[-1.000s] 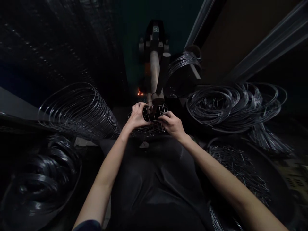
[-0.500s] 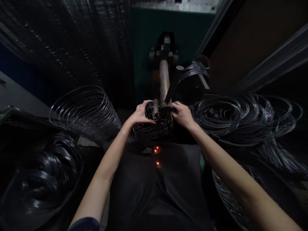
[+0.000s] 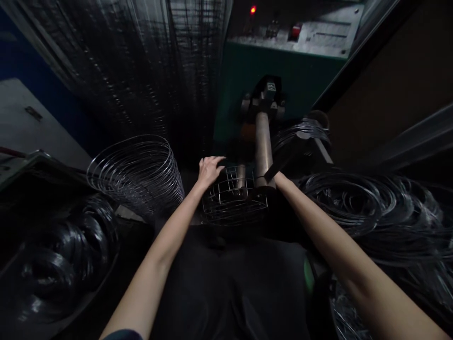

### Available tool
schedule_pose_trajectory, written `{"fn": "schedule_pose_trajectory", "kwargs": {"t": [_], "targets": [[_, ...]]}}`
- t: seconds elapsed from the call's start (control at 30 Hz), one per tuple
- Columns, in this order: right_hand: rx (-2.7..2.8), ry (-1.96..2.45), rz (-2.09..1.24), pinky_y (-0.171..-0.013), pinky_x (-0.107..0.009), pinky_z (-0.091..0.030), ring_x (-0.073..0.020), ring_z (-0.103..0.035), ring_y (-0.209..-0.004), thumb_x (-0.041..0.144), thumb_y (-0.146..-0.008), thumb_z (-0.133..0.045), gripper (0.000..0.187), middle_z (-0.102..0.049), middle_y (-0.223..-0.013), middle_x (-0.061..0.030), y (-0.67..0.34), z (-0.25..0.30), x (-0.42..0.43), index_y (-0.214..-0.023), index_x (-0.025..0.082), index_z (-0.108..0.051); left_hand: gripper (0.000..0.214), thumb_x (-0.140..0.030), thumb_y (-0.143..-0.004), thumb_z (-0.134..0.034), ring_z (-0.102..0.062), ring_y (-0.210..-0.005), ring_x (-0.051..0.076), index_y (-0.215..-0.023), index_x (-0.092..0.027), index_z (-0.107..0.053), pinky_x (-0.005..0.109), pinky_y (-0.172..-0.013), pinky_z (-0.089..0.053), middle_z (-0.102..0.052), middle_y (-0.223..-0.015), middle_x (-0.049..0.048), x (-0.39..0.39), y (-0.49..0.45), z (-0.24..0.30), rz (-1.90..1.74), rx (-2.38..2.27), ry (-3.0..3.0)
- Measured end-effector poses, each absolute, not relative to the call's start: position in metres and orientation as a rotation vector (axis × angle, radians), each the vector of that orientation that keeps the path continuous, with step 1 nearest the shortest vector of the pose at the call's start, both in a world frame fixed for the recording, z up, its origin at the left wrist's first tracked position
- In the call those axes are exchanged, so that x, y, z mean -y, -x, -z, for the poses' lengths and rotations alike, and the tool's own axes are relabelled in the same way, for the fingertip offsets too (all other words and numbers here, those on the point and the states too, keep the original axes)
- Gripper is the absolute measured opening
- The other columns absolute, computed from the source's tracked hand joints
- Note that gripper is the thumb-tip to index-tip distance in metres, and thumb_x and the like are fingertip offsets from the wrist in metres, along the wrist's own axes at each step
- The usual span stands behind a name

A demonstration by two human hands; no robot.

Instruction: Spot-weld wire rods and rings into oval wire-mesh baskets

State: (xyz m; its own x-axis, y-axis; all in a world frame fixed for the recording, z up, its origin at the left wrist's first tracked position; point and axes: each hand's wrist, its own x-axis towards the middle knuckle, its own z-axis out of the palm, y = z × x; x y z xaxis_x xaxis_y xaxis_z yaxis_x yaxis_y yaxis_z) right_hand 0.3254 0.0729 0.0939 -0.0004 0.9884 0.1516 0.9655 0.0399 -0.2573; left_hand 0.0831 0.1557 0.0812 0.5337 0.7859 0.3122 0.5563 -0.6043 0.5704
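Note:
A round wire basket [image 3: 235, 200], made of thin welded metal rods, sits under and around the electrode end of a machine with a thick metal cylinder arm [image 3: 264, 146]. My left hand [image 3: 209, 171] is at the basket's upper left edge. Its fingers stretch to the right, apart from the thumb, with nothing seen gripped in them. My right hand [image 3: 280, 180] reaches behind the cylinder arm on the right. Its fingers are hidden there, so what it touches does not show.
Tall stacked wire rings [image 3: 141, 170] stand at left, above dark coils [image 3: 71, 255]. More wire rings [image 3: 354, 203] lie at right. The green machine body [image 3: 300, 71] carries a panel with a lit red lamp [image 3: 253, 9]. A dark apron [image 3: 233, 278] covers my lap.
The view has shifted, bringing the machine's panel into sight. My left hand has lifted from around the basket's side to its upper edge. Glowing sparks over the apron are gone.

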Motion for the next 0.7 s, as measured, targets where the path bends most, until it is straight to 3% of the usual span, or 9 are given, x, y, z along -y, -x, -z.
{"fn": "schedule_pose_trajectory", "kwargs": {"t": [0.13, 0.37, 0.5, 0.6, 0.7], "targets": [[2.007, 2.042, -0.161, -0.061, -0.027, -0.051, -0.0218, -0.067, -0.068, 0.007, -0.075, -0.054, 0.021, -0.071, -0.070, -0.0046, -0.330, -0.091, -0.072, -0.079, 0.015, -0.072, 0.012, -0.034, -0.084, -0.063, -0.054, -0.096, 0.025, -0.090, -0.027, -0.071, 0.047, -0.091, -0.035, -0.072, -0.088, 0.0021, -0.136, -0.082, -0.089, -0.709, -0.920, -2.461], [2.002, 2.036, -0.237, -0.070, -0.023, -0.048, -0.0197, -0.067, -0.081, 0.010, -0.078, -0.057, 0.018, -0.074, -0.083, -0.0057, -0.328, -0.111, -0.057, -0.084, 0.016, -0.073, 0.010, -0.021, -0.087, -0.058, -0.051, -0.092, 0.024, -0.091, -0.022, -0.067, 0.042, -0.083, -0.034, -0.070, -0.086, 0.0039, -0.082, -0.065, -0.081, -0.662, -0.703, -2.729], [2.050, 1.967, -0.283, -0.071, -0.024, -0.046, -0.0175, -0.065, -0.082, 0.011, -0.082, -0.055, 0.021, -0.073, -0.089, -0.0039, -0.316, -0.114, -0.036, -0.090, 0.019, -0.072, 0.015, -0.011, -0.084, -0.055, -0.053, -0.086, 0.023, -0.089, -0.021, -0.066, 0.038, -0.075, -0.037, -0.068, -0.080, 0.0044, -0.025, -0.030, -0.070, -0.400, -0.441, -2.823], [2.191, 1.830, -0.246, -0.073, -0.026, -0.045, -0.0180, -0.062, -0.084, 0.012, -0.083, -0.053, 0.022, -0.071, -0.090, -0.0054, -0.304, -0.108, -0.013, -0.093, 0.020, -0.071, 0.019, -0.013, -0.084, -0.052, -0.056, -0.084, 0.021, -0.092, -0.023, -0.067, 0.036, -0.073, -0.042, -0.068, -0.081, 0.0047, 0.000, 0.008, -0.091, -0.276, -0.310, -2.725], [2.300, 1.726, -0.156, -0.075, -0.031, -0.046, -0.0202, -0.058, -0.083, 0.011, -0.080, -0.054, 0.024, -0.069, -0.086, -0.0071, -0.298, -0.098, 0.013, -0.094, 0.021, -0.071, 0.019, -0.029, -0.088, -0.051, -0.060, -0.081, 0.019, -0.093, -0.024, -0.069, 0.032, -0.075, -0.048, -0.069, -0.085, 0.0039, -0.007, 0.043, -0.144, -0.300, -0.560, -2.462]]}}
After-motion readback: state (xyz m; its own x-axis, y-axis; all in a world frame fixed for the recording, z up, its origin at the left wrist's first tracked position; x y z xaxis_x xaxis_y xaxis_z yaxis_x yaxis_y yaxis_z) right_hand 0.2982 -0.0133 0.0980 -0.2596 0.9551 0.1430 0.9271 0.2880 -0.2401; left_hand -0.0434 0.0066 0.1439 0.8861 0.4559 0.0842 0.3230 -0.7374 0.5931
